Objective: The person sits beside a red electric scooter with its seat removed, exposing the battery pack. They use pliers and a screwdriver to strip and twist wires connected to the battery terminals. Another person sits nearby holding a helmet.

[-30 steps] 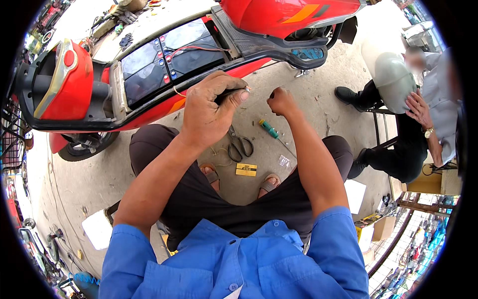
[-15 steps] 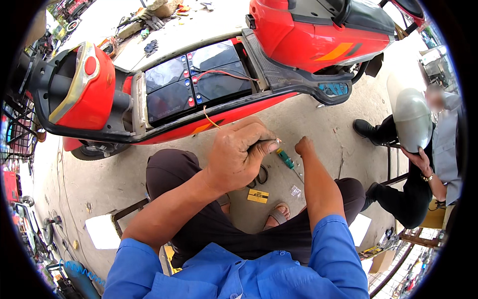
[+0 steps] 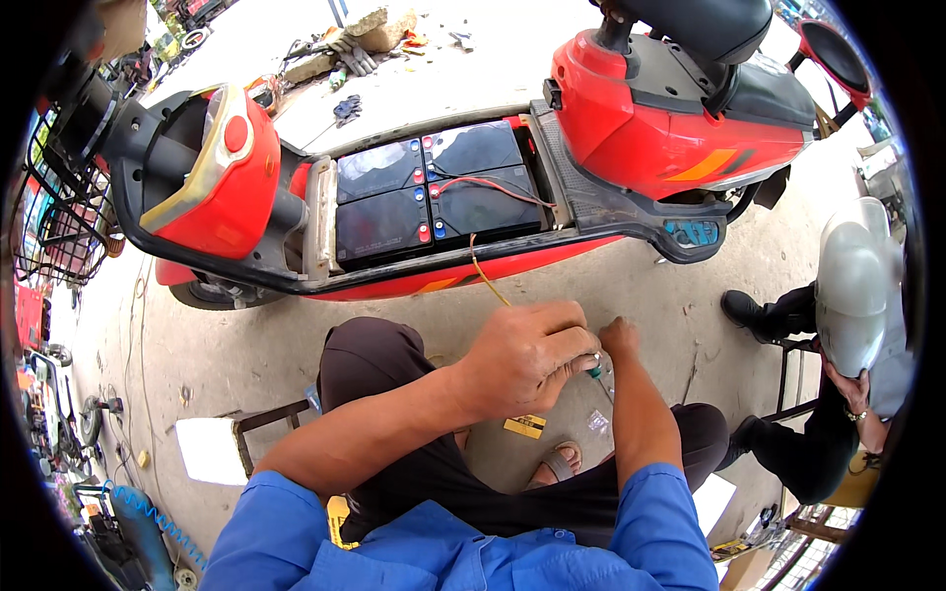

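- Yellowish wire (image 3: pixel 486 276) is running from the open battery bay down into the left hand (image 3: pixel 527 355); its near end is disappearing between the curled fingers, so the tip itself is hidden.
- Left hand is closing around that wire end; something green-handled (image 3: pixel 594 371), perhaps a screwdriver, is showing just beneath its fingertips, though whether either hand is gripping it cannot be told.
- Right hand (image 3: pixel 621 338) is sitting fisted, touching the left hand's fingertips; its contents are hidden.
- Just beyond the hands, four black batteries (image 3: pixel 434 192) are lying exposed in the red scooter (image 3: pixel 650 138), red lead (image 3: pixel 493 187) crossing them.
- Risk, as judged: a bare wire end or metal tool swinging forward onto the terminals would be shorting them.
- Risk: tugging toward the body could be pulling the wire loose at its far connection.
- Below the hands, a yellow tag (image 3: pixel 525 426) and small clear packet (image 3: pixel 597 422) are lying on the concrete floor (image 3: pixel 227 345), easy to kick away.
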`<move>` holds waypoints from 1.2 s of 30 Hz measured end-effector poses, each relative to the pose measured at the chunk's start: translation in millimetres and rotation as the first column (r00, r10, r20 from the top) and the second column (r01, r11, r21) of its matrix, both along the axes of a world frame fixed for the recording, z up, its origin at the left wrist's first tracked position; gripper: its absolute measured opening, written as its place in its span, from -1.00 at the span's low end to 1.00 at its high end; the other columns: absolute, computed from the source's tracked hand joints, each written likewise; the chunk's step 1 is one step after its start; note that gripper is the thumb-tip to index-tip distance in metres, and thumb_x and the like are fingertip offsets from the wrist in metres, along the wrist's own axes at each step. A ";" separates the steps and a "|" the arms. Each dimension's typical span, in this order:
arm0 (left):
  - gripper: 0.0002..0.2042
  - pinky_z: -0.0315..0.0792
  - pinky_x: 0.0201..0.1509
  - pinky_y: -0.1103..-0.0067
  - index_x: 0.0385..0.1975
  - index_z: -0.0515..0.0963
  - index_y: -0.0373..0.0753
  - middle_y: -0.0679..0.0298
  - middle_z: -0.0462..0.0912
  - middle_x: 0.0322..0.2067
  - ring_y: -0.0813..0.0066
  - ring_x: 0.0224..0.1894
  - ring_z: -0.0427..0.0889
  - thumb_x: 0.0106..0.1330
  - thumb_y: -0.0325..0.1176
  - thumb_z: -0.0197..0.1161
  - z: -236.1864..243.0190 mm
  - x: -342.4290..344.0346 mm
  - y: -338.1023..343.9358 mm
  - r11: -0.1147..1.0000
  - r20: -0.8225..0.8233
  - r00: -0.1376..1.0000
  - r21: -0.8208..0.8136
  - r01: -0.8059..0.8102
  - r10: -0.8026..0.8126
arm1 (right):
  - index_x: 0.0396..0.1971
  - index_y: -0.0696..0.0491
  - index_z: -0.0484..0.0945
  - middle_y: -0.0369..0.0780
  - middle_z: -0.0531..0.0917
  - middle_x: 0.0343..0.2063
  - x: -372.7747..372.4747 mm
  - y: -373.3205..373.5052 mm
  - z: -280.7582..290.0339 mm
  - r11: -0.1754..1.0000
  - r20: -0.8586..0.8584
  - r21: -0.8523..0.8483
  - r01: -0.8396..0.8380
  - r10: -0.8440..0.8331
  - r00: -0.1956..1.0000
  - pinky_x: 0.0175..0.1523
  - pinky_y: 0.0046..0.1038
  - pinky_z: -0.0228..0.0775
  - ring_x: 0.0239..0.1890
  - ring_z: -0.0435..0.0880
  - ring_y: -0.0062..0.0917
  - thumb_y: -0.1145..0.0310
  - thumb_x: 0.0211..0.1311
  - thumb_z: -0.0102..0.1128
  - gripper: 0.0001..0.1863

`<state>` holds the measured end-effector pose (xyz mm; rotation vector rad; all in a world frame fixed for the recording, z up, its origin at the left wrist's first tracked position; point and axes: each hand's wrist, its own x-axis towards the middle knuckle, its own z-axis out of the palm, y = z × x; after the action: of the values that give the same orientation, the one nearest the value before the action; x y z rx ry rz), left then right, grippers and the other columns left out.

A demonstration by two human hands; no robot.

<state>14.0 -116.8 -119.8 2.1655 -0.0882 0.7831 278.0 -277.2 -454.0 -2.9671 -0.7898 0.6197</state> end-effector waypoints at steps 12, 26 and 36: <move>-0.82 0.44 -0.29 0.30 -0.36 0.56 -0.24 0.23 0.46 -0.39 0.15 -0.31 0.55 0.06 -0.48 0.40 -13.9 -7.9 -8.3 0.931 -0.070 0.948 0.180 0.317 -0.309 | -0.35 0.26 0.64 -0.16 0.68 -0.48 -50.4 80.6 219.1 0.838 -0.651 0.546 0.018 0.410 0.639 -0.46 -0.47 0.42 -0.52 0.59 -0.52 0.47 0.04 0.06 -0.76; -0.77 0.46 -0.21 0.29 -0.32 0.55 -0.28 0.20 0.47 -0.33 0.14 -0.26 0.56 0.04 -0.44 0.41 -24.6 -17.0 -26.5 0.817 -0.155 0.837 0.187 0.546 -0.524 | -0.18 0.20 0.70 -0.43 0.53 -0.52 -135.9 41.6 315.6 0.529 -0.439 0.844 0.092 0.580 0.686 -0.37 -0.60 0.27 -0.45 0.37 -0.77 0.30 0.35 0.31 -0.74; -0.90 0.48 -0.20 0.47 -0.28 0.62 -0.35 0.17 0.61 -0.34 0.32 -0.31 0.60 0.29 -0.46 0.33 0.2 -8.3 -6.4 0.997 0.088 0.996 -0.070 0.025 -0.018 | -0.30 0.21 0.66 -0.19 0.57 -0.49 -126.8 31.7 306.7 0.242 -0.032 0.963 -0.116 0.533 0.846 -0.33 -0.41 0.37 -0.47 0.53 -0.47 0.46 0.29 0.29 -0.88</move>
<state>5.7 -123.2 -119.6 2.0605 -0.1267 0.8559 151.2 -245.5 -147.3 -1.4999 -1.1981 0.4193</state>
